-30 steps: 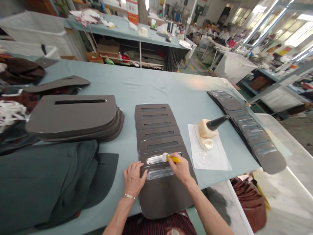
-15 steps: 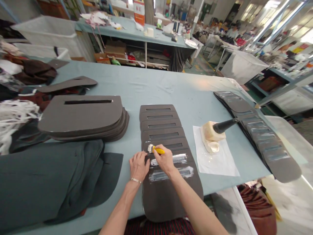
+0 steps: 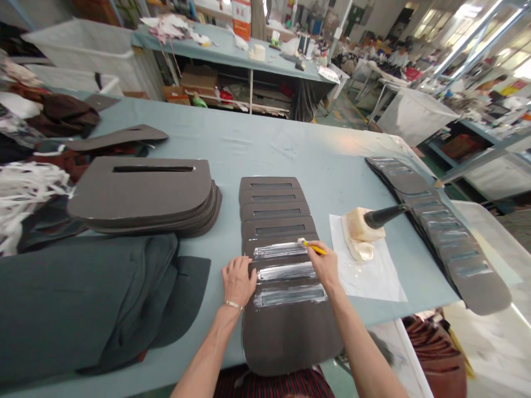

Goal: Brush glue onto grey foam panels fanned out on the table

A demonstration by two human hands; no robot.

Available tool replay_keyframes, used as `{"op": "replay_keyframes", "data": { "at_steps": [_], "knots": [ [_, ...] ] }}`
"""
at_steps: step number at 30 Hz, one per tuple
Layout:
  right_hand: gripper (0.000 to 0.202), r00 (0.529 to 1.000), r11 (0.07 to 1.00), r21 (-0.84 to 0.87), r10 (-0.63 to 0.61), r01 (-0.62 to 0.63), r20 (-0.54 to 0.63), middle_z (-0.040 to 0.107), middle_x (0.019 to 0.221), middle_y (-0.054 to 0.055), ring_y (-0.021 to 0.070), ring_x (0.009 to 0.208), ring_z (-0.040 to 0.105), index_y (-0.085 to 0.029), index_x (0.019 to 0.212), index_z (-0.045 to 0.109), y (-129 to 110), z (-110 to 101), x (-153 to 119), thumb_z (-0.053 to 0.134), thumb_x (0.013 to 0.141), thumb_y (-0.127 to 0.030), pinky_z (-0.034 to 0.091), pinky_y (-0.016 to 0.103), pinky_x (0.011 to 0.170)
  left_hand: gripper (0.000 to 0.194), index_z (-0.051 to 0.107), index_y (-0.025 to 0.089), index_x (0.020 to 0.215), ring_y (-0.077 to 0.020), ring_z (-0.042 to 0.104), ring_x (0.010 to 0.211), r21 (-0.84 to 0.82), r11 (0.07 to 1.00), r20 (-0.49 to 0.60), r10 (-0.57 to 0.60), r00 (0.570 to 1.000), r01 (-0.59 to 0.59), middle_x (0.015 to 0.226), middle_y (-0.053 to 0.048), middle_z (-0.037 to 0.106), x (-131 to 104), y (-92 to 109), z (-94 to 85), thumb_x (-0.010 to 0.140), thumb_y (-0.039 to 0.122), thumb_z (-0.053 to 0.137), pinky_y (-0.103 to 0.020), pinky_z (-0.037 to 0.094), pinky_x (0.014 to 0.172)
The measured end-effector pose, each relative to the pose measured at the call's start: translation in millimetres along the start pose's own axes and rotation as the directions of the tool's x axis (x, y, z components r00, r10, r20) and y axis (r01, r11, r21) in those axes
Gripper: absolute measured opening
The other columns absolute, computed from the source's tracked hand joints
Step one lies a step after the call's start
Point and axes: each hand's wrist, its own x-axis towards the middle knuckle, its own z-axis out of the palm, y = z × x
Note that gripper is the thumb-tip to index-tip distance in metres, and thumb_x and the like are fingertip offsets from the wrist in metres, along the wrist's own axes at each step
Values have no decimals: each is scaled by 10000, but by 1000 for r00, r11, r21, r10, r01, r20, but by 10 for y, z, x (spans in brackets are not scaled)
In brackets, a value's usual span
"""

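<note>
Your right hand [image 3: 324, 266] grips a yellow brush [image 3: 317, 249] over overlapping grey panels [image 3: 290, 337] on the table [image 3: 199, 130] before you; your left [image 3: 239, 280], fingers extended, rests at their left edge. A stray stroke could smear those fingertips; a nudge could skew the overlap. A cream container [image 3: 354, 226] stands near, right of the brush; stacked panels [image 3: 145, 190] lie left.

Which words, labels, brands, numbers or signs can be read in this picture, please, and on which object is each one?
None can be read.
Orange-and-white container on the far table: marks like lettering, too blurred.
White sheet at that table's edge: dark marks, too small.
Brush and slotted grey panels: no lettering visible.
</note>
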Motion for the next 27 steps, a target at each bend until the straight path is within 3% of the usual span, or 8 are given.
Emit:
{"op": "replay_keyframes", "data": {
  "at_steps": [4,7,10,12,16,18,22,27],
  "knots": [
    [183,977,968,209,-169,140,129,676,833,48,178,800,611,-200,784,670,-413,359,-199,530,806,-316,463,289,764,224,586,223,1013,-250,485,1097,6,1000,-4,-13,1000,13,1091,-80,601,-8,16,0,803,223,507,-417,338,917],
    [162,946,954,247,-226,167,231,678,836,31,164,774,612,-207,824,672,-508,566,-242,519,791,-250,464,272,747,217,579,226,1016,-249,486,1093,19,1000,2,-17,1000,17,1083,-75,601,-13,25,-7,816,234,495,-413,339,914],
    [156,977,987,108,-134,117,165,660,752,17,154,668,587,-203,787,657,-502,648,-231,504,771,-233,448,257,661,215,572,228,1019,-248,485,1096,26,1000,7,-17,1000,16,1086,-69,599,-16,32,-9,819,242,495,-409,339,912],
    [159,987,990,25,-139,137,86,654,753,24,155,676,581,-200,787,649,-504,646,-234,492,773,-220,438,257,672,214,568,228,1017,-249,485,1097,33,999,5,-21,1000,21,1089,-65,600,-18,37,-5,816,240,497,-409,339,906],
    [170,954,968,20,-251,252,166,668,817,24,150,742,594,-216,815,651,-380,486,-189,490,766,-191,432,242,709,214,566,225,1017,-257,491,1087,42,999,-6,-23,1000,24,1084,-67,603,-15,38,11,816,244,493,-413,344,883],
    [161,971,981,-27,-187,193,146,664,775,18,147,683,581,-214,787,652,-167,286,-93,492,765,-220,424,238,652,214,569,226,1017,-257,494,1085,36,999,-6,-16,1000,16,1087,-69,602,-10,31,18,818,248,492,-412,347,877],
    [206,1000,992,-126,-7,4,-26,617,640,8,139,546,510,-192,745,646,333,-153,132,478,767,-309,380,239,538,215,572,228,1013,-260,495,1083,17,1000,-6,-22,1000,22,1088,-70,597,-13,21,32,812,242,495,-416,354,877],
    [235,997,978,-198,-69,63,-23,629,671,26,143,570,509,-188,743,641,475,-255,212,458,775,-333,376,249,563,255,573,233,1038,-263,494,1086,-17,998,-2,-56,998,56,1105,-77,589,-25,15,43,794,207,499,-427,360,889]
  ]
}}
